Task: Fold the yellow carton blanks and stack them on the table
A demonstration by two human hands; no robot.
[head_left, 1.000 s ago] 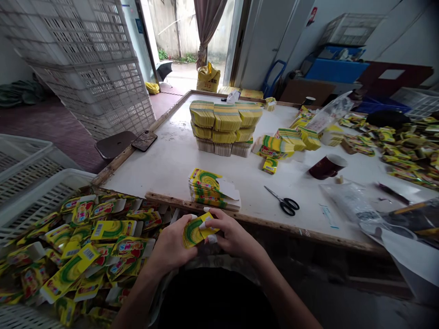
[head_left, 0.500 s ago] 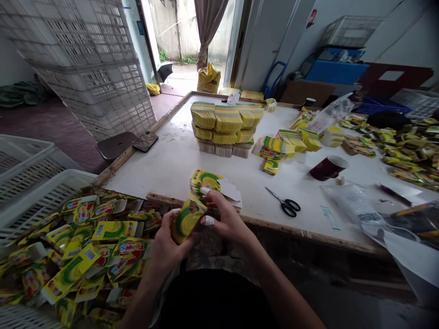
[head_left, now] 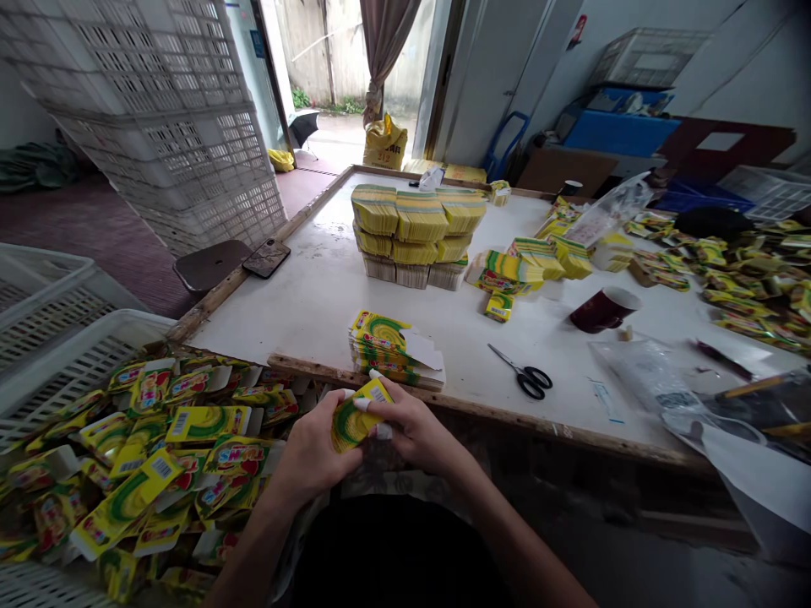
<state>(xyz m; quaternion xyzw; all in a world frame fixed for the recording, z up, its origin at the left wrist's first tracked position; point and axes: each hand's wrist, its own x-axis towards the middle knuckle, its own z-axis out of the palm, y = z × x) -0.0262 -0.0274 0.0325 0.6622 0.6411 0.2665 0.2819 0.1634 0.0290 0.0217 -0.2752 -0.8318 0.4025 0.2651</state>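
Observation:
Between my two hands is a small yellow and green carton (head_left: 356,419), tilted, with a barcode near its upper end. My left hand (head_left: 315,447) is closed round its left side. At its upper right end, the fingers of my right hand (head_left: 411,422) are closed on the carton, some with white coverings on their tips. Just beyond the hands, a short stack of flat cartons (head_left: 386,342) lies at the table's front edge, white flaps pointing right. To the left, a crate (head_left: 136,325) is filled with many similar cartons (head_left: 209,424).
On the white table (head_left: 304,312) stand bundled flat cartons (head_left: 415,224) in rows. Scissors (head_left: 523,371), a dark mug (head_left: 605,309), a phone (head_left: 267,258) and plastic bags (head_left: 652,380) lie around. More cartons (head_left: 753,279) are heaped at right. Tall stacked crates (head_left: 183,127) stand left.
The carton's upper end, with a loose flap before, now looks closed and shows its barcode. My right hand has moved down slightly, away from the stack, onto the carton.

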